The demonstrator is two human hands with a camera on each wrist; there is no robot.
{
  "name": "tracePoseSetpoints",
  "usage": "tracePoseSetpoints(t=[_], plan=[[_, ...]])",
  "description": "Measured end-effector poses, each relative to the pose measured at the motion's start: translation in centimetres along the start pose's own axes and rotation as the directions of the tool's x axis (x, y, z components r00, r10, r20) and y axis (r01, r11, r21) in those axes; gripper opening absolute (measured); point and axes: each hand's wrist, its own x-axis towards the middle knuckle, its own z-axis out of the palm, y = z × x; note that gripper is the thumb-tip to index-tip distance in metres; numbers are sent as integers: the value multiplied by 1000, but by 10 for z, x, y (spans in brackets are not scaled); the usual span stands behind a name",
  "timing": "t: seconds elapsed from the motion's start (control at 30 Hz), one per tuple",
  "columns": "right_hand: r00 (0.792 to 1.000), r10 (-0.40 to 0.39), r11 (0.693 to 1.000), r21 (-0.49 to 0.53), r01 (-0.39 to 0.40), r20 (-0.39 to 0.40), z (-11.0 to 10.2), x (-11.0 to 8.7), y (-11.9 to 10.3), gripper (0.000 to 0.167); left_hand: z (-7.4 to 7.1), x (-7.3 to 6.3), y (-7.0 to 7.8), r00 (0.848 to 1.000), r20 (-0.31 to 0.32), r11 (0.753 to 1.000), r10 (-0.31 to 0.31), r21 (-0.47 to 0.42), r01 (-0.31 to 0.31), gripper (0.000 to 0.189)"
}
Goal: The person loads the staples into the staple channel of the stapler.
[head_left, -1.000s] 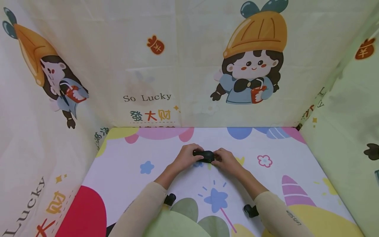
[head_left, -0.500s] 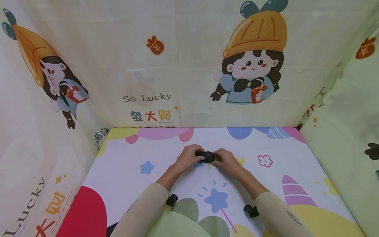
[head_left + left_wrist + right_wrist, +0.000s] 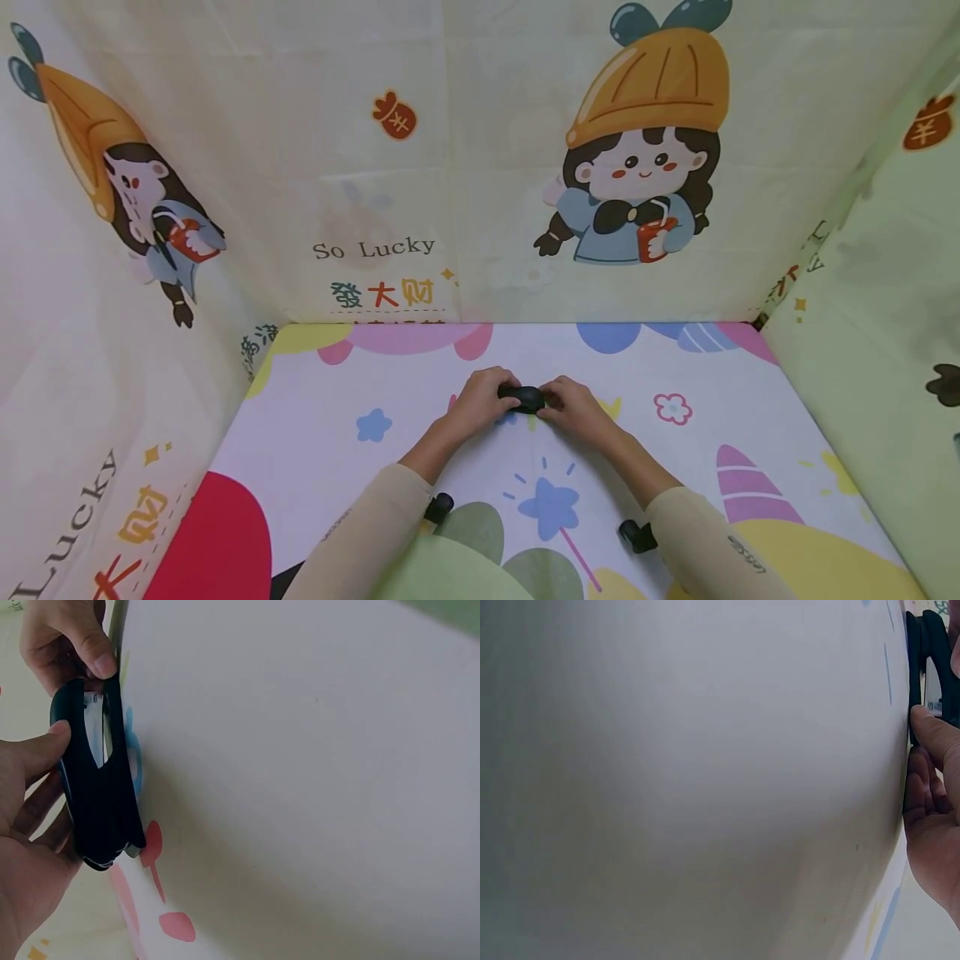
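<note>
A black stapler (image 3: 529, 400) is held between both hands near the middle of the patterned table. My left hand (image 3: 482, 402) grips its body, with the thumb along the near side in the head view. At the other end, my right hand (image 3: 576, 407) pinches the tip of the stapler's base between thumb and fingers. Seen from the left wrist, the stapler (image 3: 101, 799) has a pale opening along its side, and its upper arm and base stand slightly apart at the right hand's end. The right wrist view catches part of the stapler (image 3: 915, 667) at the right edge.
Light cloth walls (image 3: 510, 192) with printed cartoon figures surround the table (image 3: 315, 467) at the back and both sides. Black camera mounts (image 3: 637, 536) sit at both forearms. A dark edge (image 3: 283, 579) shows at the lower left.
My left hand and the stapler's left end have moved slightly right, toward my right hand. The right hand stays almost in place, and both hands keep their hold.
</note>
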Motion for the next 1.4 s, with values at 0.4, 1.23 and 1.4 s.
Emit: tracePoseSetpoints(t=[0.4,1.23,1.4], plan=[[1000,0,1000,-6,0,-1,1,-4,2,30,-1,-4,1,1000,1,997,0,-76,0,19],[1000,-3,1000,-1,3,29,-2,-1,6,36,-4,-3,-8,1000,28,998,-6,-59,8,32],[1000,3,1000,9,-3,20,-10,-5,6,42,-15,-6,-7,1000,-14,999,-2,-47,2,39]])
